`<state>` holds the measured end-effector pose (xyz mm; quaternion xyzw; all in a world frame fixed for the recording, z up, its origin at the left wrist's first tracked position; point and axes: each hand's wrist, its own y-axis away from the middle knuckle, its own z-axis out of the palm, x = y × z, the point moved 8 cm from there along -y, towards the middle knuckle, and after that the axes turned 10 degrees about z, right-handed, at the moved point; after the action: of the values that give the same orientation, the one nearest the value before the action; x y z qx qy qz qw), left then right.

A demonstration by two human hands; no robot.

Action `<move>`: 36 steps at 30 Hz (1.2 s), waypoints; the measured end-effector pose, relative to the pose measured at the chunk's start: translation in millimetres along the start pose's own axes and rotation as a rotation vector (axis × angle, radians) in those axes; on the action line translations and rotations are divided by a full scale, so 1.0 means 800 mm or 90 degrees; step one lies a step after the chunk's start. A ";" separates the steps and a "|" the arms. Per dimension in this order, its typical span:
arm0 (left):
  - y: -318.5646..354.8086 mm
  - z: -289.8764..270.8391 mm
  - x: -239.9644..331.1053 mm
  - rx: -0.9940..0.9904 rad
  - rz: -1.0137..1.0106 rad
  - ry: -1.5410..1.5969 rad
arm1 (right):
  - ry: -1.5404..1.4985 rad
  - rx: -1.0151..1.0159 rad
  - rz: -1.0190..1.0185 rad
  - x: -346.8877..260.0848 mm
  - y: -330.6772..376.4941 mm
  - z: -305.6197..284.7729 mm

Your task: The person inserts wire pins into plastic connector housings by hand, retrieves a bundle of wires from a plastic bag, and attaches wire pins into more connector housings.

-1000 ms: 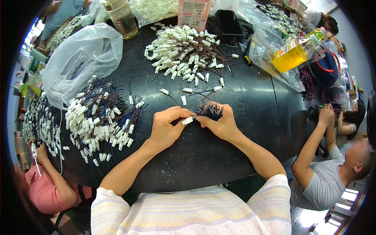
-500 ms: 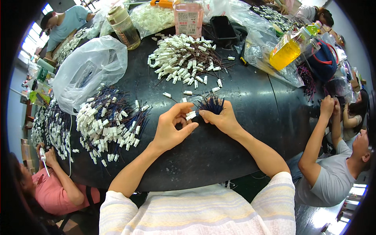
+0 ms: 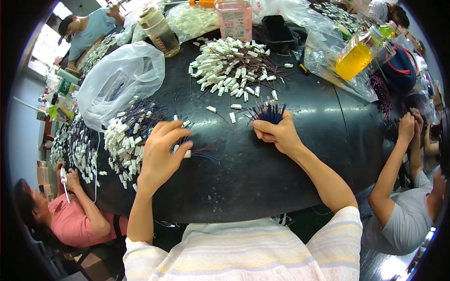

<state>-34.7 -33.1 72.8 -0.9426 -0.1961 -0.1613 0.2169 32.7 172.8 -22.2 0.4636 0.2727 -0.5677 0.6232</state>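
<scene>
My right hand (image 3: 280, 132) is closed around a bundle of dark blue wires (image 3: 268, 112), whose ends fan out above the thumb and fingers. Farther left, my left hand (image 3: 163, 157) is curled beside a pile of blue wires with white connectors (image 3: 124, 145), partly covering it. A white connector (image 3: 188, 153) shows at the thumb of this hand, with thin blue and reddish wires trailing to the right; the fingers hide part of the grip. Beyond both hands lies a heap of white connectors on brown wires (image 3: 229, 70). A few loose connectors (image 3: 232, 117) lie between the hands.
On the black table (image 3: 262, 187) stand a crumpled clear plastic bag (image 3: 93, 93), a drink bottle (image 3: 160, 35), a pink bottle (image 3: 234, 21), a black tray (image 3: 277, 30) and a yellow liquid bottle (image 3: 354, 61). Co-workers sit at left (image 3: 77, 218) and right (image 3: 403, 206).
My left hand has moved left, away from the bundle to the pile of blue wires, with a wired connector. My right hand still holds the bundle; the whole view has shifted slightly.
</scene>
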 end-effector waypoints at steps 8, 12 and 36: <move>-0.066 0.065 -0.018 0.089 0.056 -0.034 | 0.017 -0.005 0.020 0.006 -0.002 0.005; -0.068 0.071 -0.018 0.083 0.040 -0.051 | 0.017 -0.018 0.049 0.008 0.000 0.005; -0.038 0.079 -0.011 0.124 -0.137 0.270 | 0.247 0.071 -0.044 0.002 0.006 0.018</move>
<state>-42.2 19.7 25.8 -0.8361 -0.2600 -0.3577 0.3248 34.6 158.7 -16.0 0.5885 0.3716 -0.5030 0.5124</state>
